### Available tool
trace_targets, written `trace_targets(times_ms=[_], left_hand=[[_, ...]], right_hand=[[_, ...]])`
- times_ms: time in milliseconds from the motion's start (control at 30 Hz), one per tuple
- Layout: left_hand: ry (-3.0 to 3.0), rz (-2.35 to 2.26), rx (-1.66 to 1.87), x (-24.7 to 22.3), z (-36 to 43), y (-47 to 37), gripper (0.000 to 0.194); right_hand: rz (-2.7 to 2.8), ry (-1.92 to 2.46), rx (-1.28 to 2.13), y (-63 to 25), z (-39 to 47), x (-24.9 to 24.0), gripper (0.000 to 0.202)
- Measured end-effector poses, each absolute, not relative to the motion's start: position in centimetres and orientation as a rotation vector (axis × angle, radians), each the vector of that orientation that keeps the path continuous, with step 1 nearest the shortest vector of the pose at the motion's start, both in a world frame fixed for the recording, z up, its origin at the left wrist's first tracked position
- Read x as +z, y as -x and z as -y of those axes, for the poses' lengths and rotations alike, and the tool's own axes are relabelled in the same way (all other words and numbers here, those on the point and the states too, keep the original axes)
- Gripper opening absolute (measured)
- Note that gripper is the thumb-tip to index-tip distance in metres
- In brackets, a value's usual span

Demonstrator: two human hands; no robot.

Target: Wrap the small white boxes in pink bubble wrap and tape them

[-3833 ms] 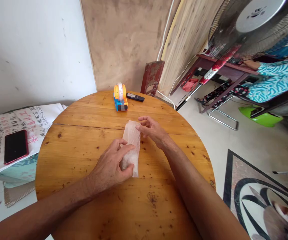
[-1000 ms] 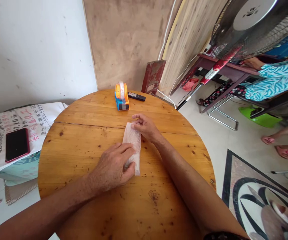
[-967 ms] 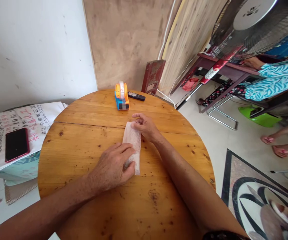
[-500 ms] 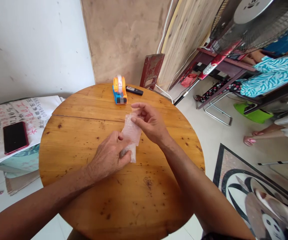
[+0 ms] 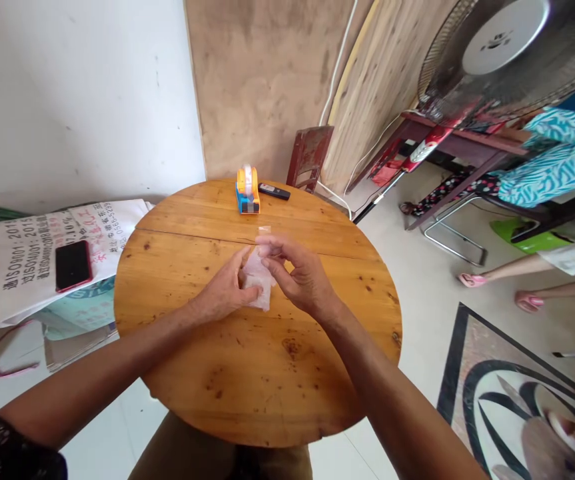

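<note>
A pale translucent piece of bubble wrap (image 5: 260,293) lies near the middle of the round wooden table (image 5: 192,373). My left hand (image 5: 227,283) grips its left side, the thumb resting over it. My right hand (image 5: 294,270) is at its upper right, thumb and forefinger pinched on a short strip of clear tape (image 5: 264,230) that sticks out beyond the fingertips. Farther back stands an orange and blue tape dispenser (image 5: 248,191) with a roll on it, and a black remote-like object (image 5: 274,192) lies beside it.
A red-edged phone (image 5: 73,266) lies on printed sacks (image 5: 22,267) at the left. A dark red chair (image 5: 310,157) stands behind the table. At the right are a standing fan (image 5: 504,43), a desk (image 5: 487,143), a seated person's patterned clothing and another person's legs.
The view has shifted, so the table sits lower and farther right. My right fingers have come closer to my left hand over the wrap. At the right, another person's feet have moved apart.
</note>
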State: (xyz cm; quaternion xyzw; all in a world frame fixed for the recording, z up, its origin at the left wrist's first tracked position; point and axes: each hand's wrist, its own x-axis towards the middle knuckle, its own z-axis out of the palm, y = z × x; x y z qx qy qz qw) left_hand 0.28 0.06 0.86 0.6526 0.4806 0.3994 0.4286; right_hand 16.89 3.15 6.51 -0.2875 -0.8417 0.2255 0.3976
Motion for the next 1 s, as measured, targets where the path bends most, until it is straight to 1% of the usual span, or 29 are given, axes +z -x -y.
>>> trace_targets(times_ms=[100, 267, 367, 500, 600, 633, 700, 833, 900, 1000], left_hand=[[-1.433, -1.030, 0.995, 0.7, -0.3, -0.2, 0.042], [-1.433, -0.969, 1.060, 0.1, -0.1, 0.2, 0.028], [-1.470, -0.955, 1.072, 0.1, 0.2, 0.1, 0.026], [-1.550, -1.027, 1.066, 0.2, 0.4, 0.1, 0.022], [-1.631, -1.027, 0.954, 0.6, 0.2, 1.0, 0.016], [-1.661, -1.005, 0.893, 0.8, 0.1, 1.5, 0.016], [-1.725, -0.934, 0.776, 1.1, 0.1, 2.6, 0.025], [-2.014, -0.994, 0.800, 0.8, 0.2, 3.5, 0.043], [-2.098, -1.018, 0.834, 0.2, 0.3, 3.2, 0.045], [-2.064, -1.017, 0.911, -0.7, 0.4, 2.3, 0.040]], right_hand=[[2.140, 0.735, 0.515, -17.0, -1.7, 6.3, 0.034], [2.084, 0.747, 0.542, -17.1, 1.3, 4.6, 0.041], [1.988, 0.831, 0.632, -16.9, 2.9, 3.0, 0.043], [1.823, 0.864, 0.866, -16.7, 3.8, 1.6, 0.046], [1.723, 0.876, 0.995, -16.9, 3.7, 1.2, 0.047], [1.708, 0.879, 1.015, -17.0, 3.6, 1.2, 0.046], [1.705, 0.866, 1.035, -17.2, 3.4, 1.2, 0.046], [1.741, 0.824, 0.993, -17.2, 3.3, 1.1, 0.045], [1.788, 0.810, 0.929, -17.2, 3.4, 1.0, 0.045], [1.866, 0.810, 0.808, -17.2, 3.8, 1.3, 0.046]])
